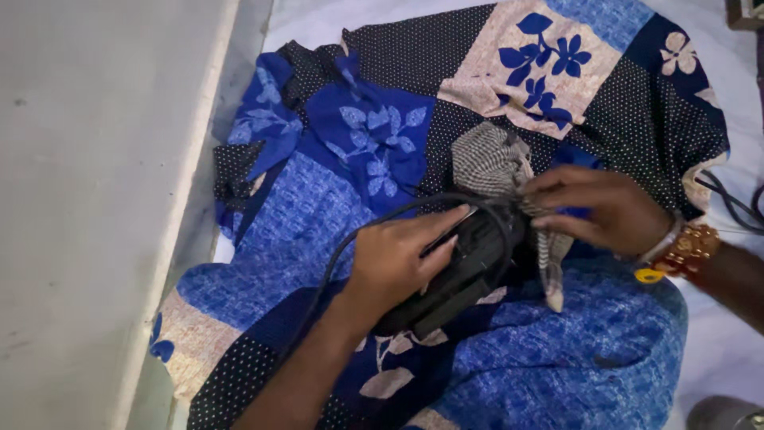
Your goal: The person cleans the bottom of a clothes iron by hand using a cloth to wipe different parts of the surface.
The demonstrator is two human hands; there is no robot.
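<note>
Left hand grips black electric iron: heavy, rigid, take by handle. Right hand pinches soft checked cloth.

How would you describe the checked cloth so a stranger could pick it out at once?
Start at the big blue patchwork fabric with leaf prints. Near its middle the left hand rests on a black iron. The right hand pinches the checked cloth at the iron's tip; it alone is grey-and-white checked.
</note>
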